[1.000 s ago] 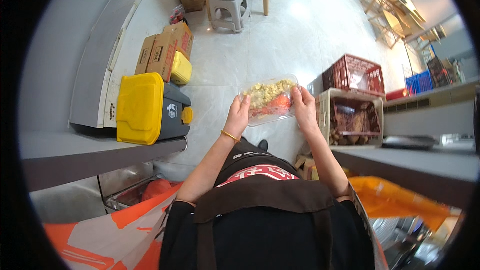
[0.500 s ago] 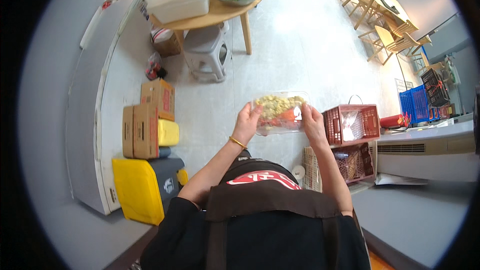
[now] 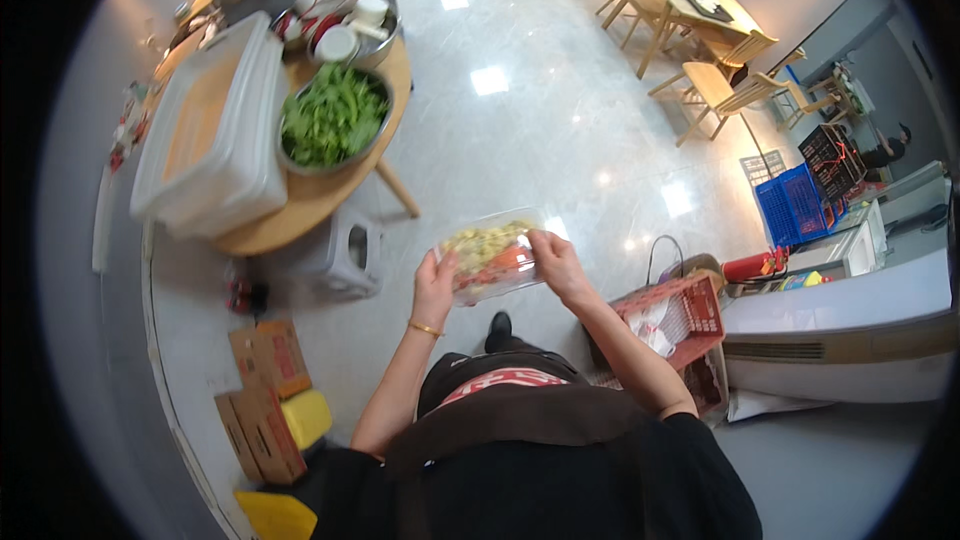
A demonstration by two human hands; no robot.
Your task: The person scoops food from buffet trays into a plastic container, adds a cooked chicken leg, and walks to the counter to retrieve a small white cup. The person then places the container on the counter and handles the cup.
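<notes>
A clear plastic container (image 3: 492, 258) is held out in front of me between both hands. Through its walls show yellowish-green chopped pieces on the far side and orange-red ones nearer; I cannot tell what food they are. My left hand (image 3: 435, 285), with a gold-coloured bracelet at the wrist, grips the left end, thumb on top. The right end is gripped by my right hand (image 3: 556, 265). The fingers under the container are mostly hidden.
Ahead on the left, a round wooden table (image 3: 395, 100) carries white plastic bins (image 3: 215, 130) and a bowl of leafy greens (image 3: 335, 118). Under it is a grey stool (image 3: 352, 255). Cardboard boxes (image 3: 265, 420) stand at left, red crates (image 3: 690, 315) and a fire extinguisher (image 3: 750, 267) at right.
I have stepped forward and turned, so the round table is closer and the crates and boxes have slid back. Both hands keep hold of the container, now slightly tilted in view.
</notes>
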